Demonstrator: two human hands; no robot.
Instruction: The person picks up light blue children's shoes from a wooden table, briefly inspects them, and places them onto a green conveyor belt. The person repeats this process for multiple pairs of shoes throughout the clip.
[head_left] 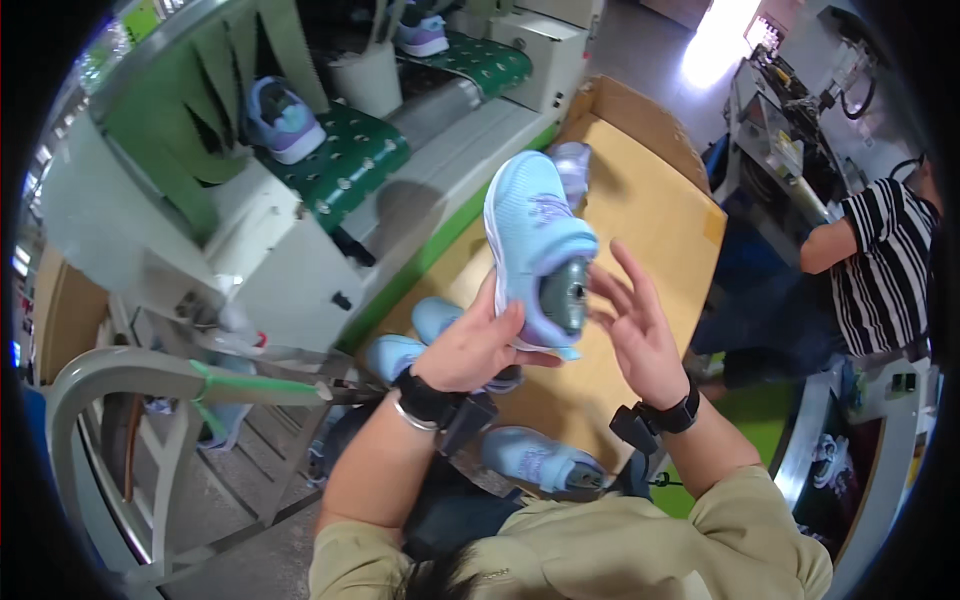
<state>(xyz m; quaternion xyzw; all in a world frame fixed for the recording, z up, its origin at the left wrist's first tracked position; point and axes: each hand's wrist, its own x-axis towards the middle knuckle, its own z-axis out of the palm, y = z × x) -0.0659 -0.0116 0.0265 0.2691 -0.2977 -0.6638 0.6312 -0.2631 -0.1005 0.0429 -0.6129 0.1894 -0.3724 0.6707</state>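
Observation:
My left hand (466,348) is closed around the sole side and heel of a light blue sneaker (527,212) with lilac trim, raised over the table. The sneaker's toe points away from me, and a dark green shoe last (562,297) sits in its opening. Close to the right of that opening is my right hand (640,335), palm turned toward the shoe and fingers spread; it holds nothing. Below the left hand, more blue sneakers (392,355) lie partly hidden. Another blue sneaker (540,459) with a last in it rests near my body.
A lilac shoe (572,170) stands farther back on the tan tabletop (650,210), by a cardboard edge (640,115). At the left, a machine's green conveyor belt (345,160) carries a sneaker (284,120) near hanging strips. A metal rail (190,370) is at lower left. A person in a striped shirt (885,270) works at right.

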